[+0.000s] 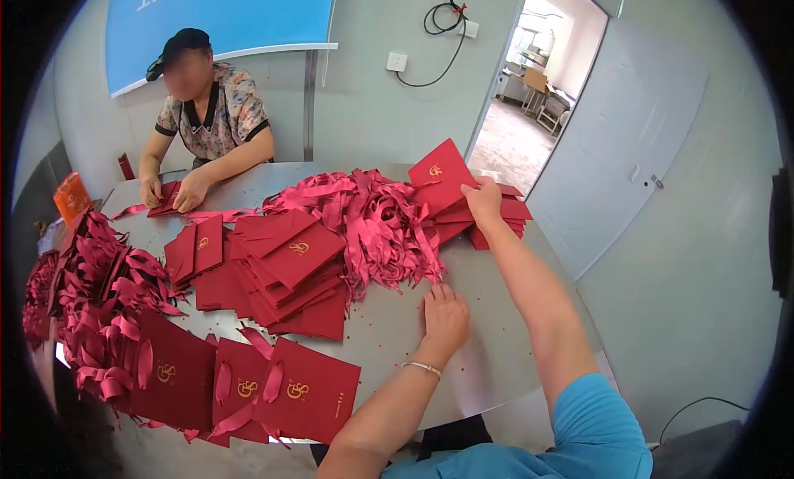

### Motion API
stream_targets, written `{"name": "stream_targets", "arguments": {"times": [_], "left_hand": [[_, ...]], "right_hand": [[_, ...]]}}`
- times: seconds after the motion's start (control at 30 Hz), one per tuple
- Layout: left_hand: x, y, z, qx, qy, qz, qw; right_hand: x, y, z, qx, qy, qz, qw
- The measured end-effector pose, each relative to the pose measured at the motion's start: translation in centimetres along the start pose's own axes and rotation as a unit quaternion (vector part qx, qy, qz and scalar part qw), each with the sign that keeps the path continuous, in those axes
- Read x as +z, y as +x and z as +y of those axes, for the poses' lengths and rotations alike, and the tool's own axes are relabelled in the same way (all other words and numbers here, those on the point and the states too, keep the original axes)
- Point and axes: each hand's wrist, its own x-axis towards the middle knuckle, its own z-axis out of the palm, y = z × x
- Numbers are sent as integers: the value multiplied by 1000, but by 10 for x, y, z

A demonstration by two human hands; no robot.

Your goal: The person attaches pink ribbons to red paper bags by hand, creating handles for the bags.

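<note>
My right hand is closed on the lower right edge of a flat dark-red paper bag with a gold logo, its thumb on the front face. The bag is tilted up over a stack of similar red bags at the table's far right. My left hand rests on the metal table, palm down, fingers extended, fingertips right at the edge of a heap of pinkish-red ribbons. No bag is in that hand. A silver bracelet circles the left wrist.
Loose red bags are piled mid-table. Bags with ribbon handles lie along the near left edge, beside a large ribboned heap. Across the table a person handles a red bag. A doorway stands behind, right.
</note>
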Motion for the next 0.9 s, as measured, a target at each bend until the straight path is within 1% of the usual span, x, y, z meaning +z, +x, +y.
{"name": "stream_targets", "arguments": {"times": [0.07, 0.1, 0.17, 0.2, 0.27, 0.3, 0.37, 0.4, 0.43, 0.47, 0.5, 0.53, 0.57, 0.6, 0.67, 0.7, 0.77, 0.8, 0.87, 0.9], "left_hand": [[-2, 1, 0, -11, -25, -18, 999], [-1, 0, 0, -6, -27, -17, 999], [1, -1, -1, 8, -4, 35, 999], [1, -1, -2, 11, -6, 36, 999], [1, -1, -3, 16, -8, 50, 999], [0, 0, -4, 20, -11, 46, 999], [-2, 3, -6, -29, -68, 19, 997], [-6, 7, -6, -27, -70, 11, 997], [-13, 12, -7, -128, -232, 15, 964], [-16, 16, -9, -228, -382, 18, 895], [-6, 18, -15, -231, -380, 9, 896], [14, 20, -24, -247, -566, 57, 784], [26, 20, -29, -253, -723, 105, 635], [16, 20, -29, -260, -719, 103, 636], [-11, 17, -24, -276, -825, 15, 494], [-10, 14, -24, -281, -821, 13, 496], [-9, 12, -27, -259, -813, 21, 521], [-12, 13, -27, -261, -810, 20, 525], [-16, 14, -25, -234, -818, 82, 519], [-18, 14, -25, -236, -816, 80, 521]], "right_hand": [[-19, -8, -5, -75, -63, 65, 993], [-29, -13, -2, -75, -65, 69, 993], [-45, -24, 10, -49, 104, 53, 992], [-54, -34, 9, -49, 101, 56, 992], [-78, -62, 5, 30, 226, 31, 973], [-88, -76, 8, 34, 224, 36, 973], [-106, -102, 18, 105, 311, -1, 945], [-115, -115, 21, 112, 310, 3, 944], [-123, -129, 26, 157, 353, -33, 922], [-130, -141, 30, 201, 395, -69, 894], [-137, -151, 36, 210, 396, -66, 891], [-143, -161, 42, 227, 403, -106, 880], [-146, -169, 48, 243, 410, -148, 866], [-148, -173, 54, 250, 413, -149, 863], [-147, -177, 64, 207, 372, -177, 888], [-147, -179, 62, 212, 375, -177, 885], [-145, -178, 55, 184, 319, -205, 907], [-142, -177, 50, 186, 324, -206, 905], [-138, -179, 41, 218, 346, -137, 902], [-138, -180, 34, 220, 348, -136, 901]]}}
